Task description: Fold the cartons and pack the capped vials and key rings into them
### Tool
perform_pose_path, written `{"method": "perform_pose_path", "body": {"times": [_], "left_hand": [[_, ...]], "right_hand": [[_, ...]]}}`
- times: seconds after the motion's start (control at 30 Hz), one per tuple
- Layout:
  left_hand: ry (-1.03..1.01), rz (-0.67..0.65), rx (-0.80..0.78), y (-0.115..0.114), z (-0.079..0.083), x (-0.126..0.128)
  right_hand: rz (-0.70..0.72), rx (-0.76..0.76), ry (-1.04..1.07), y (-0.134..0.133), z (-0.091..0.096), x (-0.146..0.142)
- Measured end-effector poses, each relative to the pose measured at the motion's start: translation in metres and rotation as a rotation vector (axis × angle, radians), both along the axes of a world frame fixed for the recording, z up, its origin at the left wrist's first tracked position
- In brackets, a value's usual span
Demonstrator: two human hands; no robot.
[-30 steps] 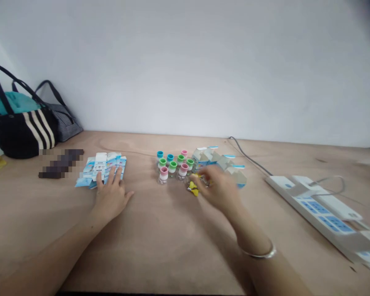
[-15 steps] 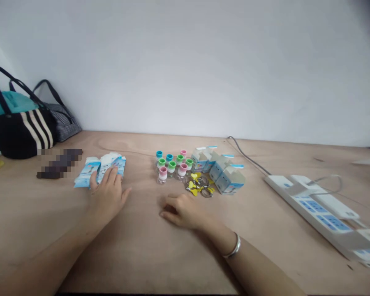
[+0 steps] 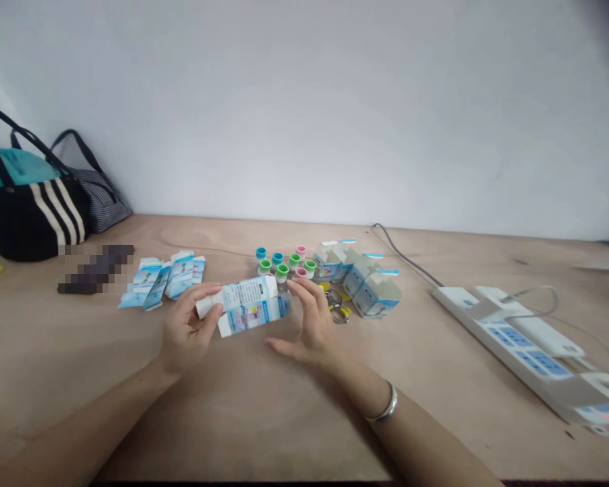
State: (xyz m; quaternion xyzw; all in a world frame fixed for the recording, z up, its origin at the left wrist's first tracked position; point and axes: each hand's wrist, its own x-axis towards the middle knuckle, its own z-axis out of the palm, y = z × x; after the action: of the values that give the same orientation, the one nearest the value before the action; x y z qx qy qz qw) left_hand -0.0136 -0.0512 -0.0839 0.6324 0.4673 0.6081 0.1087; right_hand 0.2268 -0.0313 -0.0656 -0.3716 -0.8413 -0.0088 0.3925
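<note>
My left hand point(image 3: 190, 328) pinches one end of a flat blue-and-white printed carton point(image 3: 251, 308) between thumb and fingers, above the table. At the carton's other end, my right hand point(image 3: 307, 325) has its thumb and fingers spread apart; I cannot tell whether a fingertip touches the carton. Behind it stand several small clear bottles with blue, green and pink tops point(image 3: 282, 272), partly covered by the carton. More flat cartons point(image 3: 147, 281) lie to the left. Metal rings with yellow tabs point(image 3: 339, 311) are half hidden behind my right hand.
Several opened-up cartons point(image 3: 378, 294) stand right of the bottles, flaps raised. A white power strip point(image 3: 512, 352) with a grey cable lies at the right. Bags point(image 3: 35, 210) and a blurred-out dark object point(image 3: 99, 270) are at the left. A white wall point(image 3: 335, 115) closes off the back.
My left hand has picked up a flat carton from the left pile and brought it right, before the bottles. My right hand has risen from the table and spread its fingers by the carton.
</note>
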Motion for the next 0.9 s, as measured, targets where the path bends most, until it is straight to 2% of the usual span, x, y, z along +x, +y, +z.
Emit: {"method": "perform_pose_path", "body": {"times": [0.07,0.17,0.3,0.5,0.63,0.9], "left_hand": [[-0.099,-0.167,-0.251,-0.002,-0.003,0.006],[-0.234,-0.347,-0.568,-0.002,-0.01,0.014],[-0.271,-0.471,-0.749,-0.001,-0.017,0.017],[-0.174,-0.567,-0.736,-0.002,-0.019,0.012],[-0.051,-0.486,-0.673,-0.001,-0.021,0.009],[0.252,-0.475,-0.564,0.001,-0.014,0.003]], "right_hand": [[0.055,-0.011,-0.137,0.0,0.005,0.001],[0.181,-0.14,-0.34,0.001,0.008,0.001],[0.254,-0.301,-0.396,0.003,0.004,0.001],[0.244,-0.404,-0.279,0.005,0.001,0.003],[0.184,-0.493,-0.214,0.005,0.004,0.003],[0.264,-0.504,-0.158,0.005,0.005,0.003]]}}
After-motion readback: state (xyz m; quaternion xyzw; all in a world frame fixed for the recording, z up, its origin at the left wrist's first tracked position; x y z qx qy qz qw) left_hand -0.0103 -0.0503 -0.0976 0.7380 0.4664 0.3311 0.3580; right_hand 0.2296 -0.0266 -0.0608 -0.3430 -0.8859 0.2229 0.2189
